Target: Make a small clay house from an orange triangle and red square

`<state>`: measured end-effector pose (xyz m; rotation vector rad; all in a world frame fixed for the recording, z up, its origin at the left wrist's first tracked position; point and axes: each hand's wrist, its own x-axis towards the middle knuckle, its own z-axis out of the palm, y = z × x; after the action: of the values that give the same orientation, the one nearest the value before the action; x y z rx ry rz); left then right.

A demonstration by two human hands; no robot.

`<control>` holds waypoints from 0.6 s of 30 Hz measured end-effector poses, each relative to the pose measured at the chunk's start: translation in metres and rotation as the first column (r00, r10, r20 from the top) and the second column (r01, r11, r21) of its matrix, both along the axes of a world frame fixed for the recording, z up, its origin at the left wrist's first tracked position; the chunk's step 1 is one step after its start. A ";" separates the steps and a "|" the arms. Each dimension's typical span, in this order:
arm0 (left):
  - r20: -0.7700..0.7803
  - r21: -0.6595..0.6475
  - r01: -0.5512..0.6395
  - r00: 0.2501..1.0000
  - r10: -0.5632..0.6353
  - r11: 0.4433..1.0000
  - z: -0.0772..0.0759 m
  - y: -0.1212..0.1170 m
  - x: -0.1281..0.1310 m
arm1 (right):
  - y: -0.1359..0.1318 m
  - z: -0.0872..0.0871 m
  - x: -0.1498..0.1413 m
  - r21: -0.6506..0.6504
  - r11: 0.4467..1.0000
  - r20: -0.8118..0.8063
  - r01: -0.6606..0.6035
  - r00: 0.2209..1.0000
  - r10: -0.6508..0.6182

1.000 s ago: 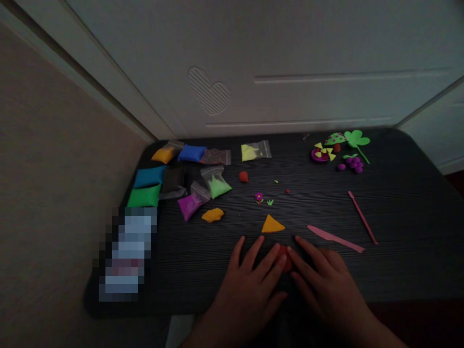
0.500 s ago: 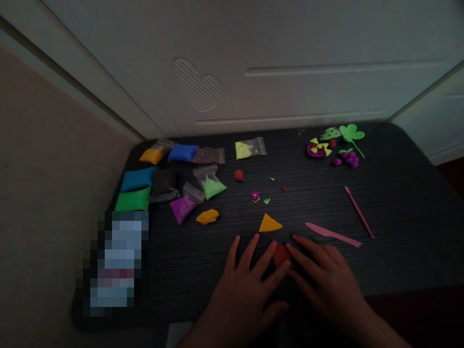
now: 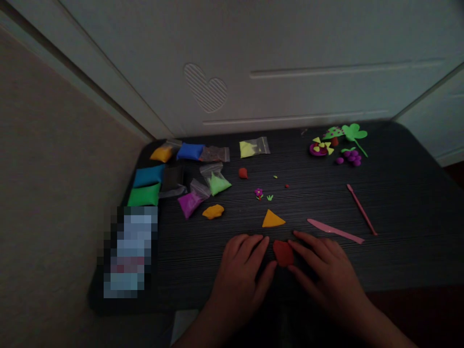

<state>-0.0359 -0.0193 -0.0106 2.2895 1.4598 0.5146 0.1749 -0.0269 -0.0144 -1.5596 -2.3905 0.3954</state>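
A flat red clay piece (image 3: 283, 253) lies on the dark table between my two hands. My left hand (image 3: 244, 266) rests at its left, fingers bent down to the tabletop and thumb apart, the thumb tip at the clay's lower left edge. My right hand (image 3: 322, 263) has its fingers spread, with fingertips touching the clay's right edge. Just beyond lies an orange clay triangle (image 3: 273, 219). A pink plastic knife (image 3: 335, 231) lies above my right hand, and a thin pink stick tool (image 3: 361, 210) farther right.
Several bagged clays, such as the purple bag (image 3: 190, 204) and blue bag (image 3: 190, 152), lie at left beside a blurred-out object (image 3: 132, 251). An orange lump (image 3: 213, 211), red lump (image 3: 243, 173) and small clay flower (image 3: 258, 193) lie mid-table. Finished clay shapes (image 3: 351, 157) stand back right.
My left hand has drawn back left from the red clay, its fingers closer together, baring more of the piece. My right hand stays at the right edge. The view has shifted slightly.
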 end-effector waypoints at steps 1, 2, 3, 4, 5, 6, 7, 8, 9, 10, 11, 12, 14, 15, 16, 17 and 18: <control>0.008 -0.012 -0.017 1.000 0.017 1.000 0.001 0.001 0.002 | 0.001 0.001 -0.002 -0.011 1.000 -0.030 0.014 0.999 -0.015; 0.018 -0.024 -0.027 0.999 0.028 0.999 0.001 0.001 0.003 | 0.001 0.003 -0.004 -0.029 0.999 -0.067 0.028 0.997 -0.029; 0.031 -0.037 -0.031 0.999 0.032 0.999 0.002 0.002 0.004 | 0.002 0.004 -0.007 -0.052 0.998 -0.113 0.036 0.993 -0.042; 0.048 -0.053 -0.030 0.998 0.033 0.998 0.003 0.003 0.004 | 0.003 0.005 -0.010 -0.078 0.996 -0.162 0.039 0.986 -0.051; 0.070 -0.072 -0.025 0.997 0.030 0.997 0.004 0.003 0.003 | 0.004 0.007 -0.013 -0.105 0.994 -0.210 0.038 0.976 -0.059; 0.094 -0.094 -0.021 0.995 0.030 0.995 0.005 0.004 0.003 | 0.004 0.008 -0.015 -0.135 0.990 -0.256 0.037 0.964 -0.071; 0.123 -0.115 -0.019 0.992 0.034 0.993 0.006 0.005 0.002 | 0.005 0.009 -0.018 -0.164 0.986 -0.301 0.041 0.949 -0.090; 0.155 -0.137 -0.021 0.987 0.043 0.990 0.007 0.006 0.002 | 0.006 0.010 -0.021 -0.193 0.980 -0.344 0.048 0.932 -0.114; 0.189 -0.164 -0.022 0.981 0.053 0.986 0.008 0.007 0.002 | 0.007 0.010 -0.023 -0.224 0.973 -0.386 0.060 0.911 -0.145; 0.227 -0.192 -0.024 0.971 0.068 0.981 0.009 0.008 0.003 | 0.009 0.011 -0.025 -0.261 0.962 -0.426 0.074 0.886 -0.184; 0.273 -0.220 -0.025 0.958 0.086 0.975 0.010 0.009 0.004 | 0.010 0.011 -0.026 -0.299 0.950 -0.465 0.086 0.856 -0.224; 0.325 -0.249 -0.025 0.940 0.108 0.968 0.011 0.010 0.006 | 0.011 0.011 -0.027 -0.329 0.939 -0.503 0.096 0.824 -0.260; 0.425 -0.316 -0.015 0.892 0.156 0.949 0.014 0.012 0.011 | 0.013 0.011 -0.028 -0.367 0.925 -0.560 0.104 0.769 -0.309; 0.462 -0.348 -0.008 0.869 0.179 0.937 0.014 0.013 0.013 | 0.013 0.011 -0.028 -0.374 0.921 -0.576 0.105 0.752 -0.320; 0.483 -0.377 -0.001 0.853 0.197 0.926 0.015 0.014 0.015 | 0.013 0.011 -0.028 -0.374 0.922 -0.586 0.102 0.744 -0.320; 0.493 -0.398 0.010 0.846 0.205 0.917 0.016 0.015 0.017 | 0.014 0.011 -0.027 -0.370 0.924 -0.591 0.096 0.743 -0.314; 0.494 -0.409 0.019 0.845 0.204 0.912 0.016 0.015 0.018 | 0.014 0.011 -0.026 -0.366 0.927 -0.595 0.082 0.745 -0.301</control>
<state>-0.0180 -0.0038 0.0051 1.5896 1.2544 0.7291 0.1487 -0.0131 -0.0033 -1.4501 -1.6623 1.1170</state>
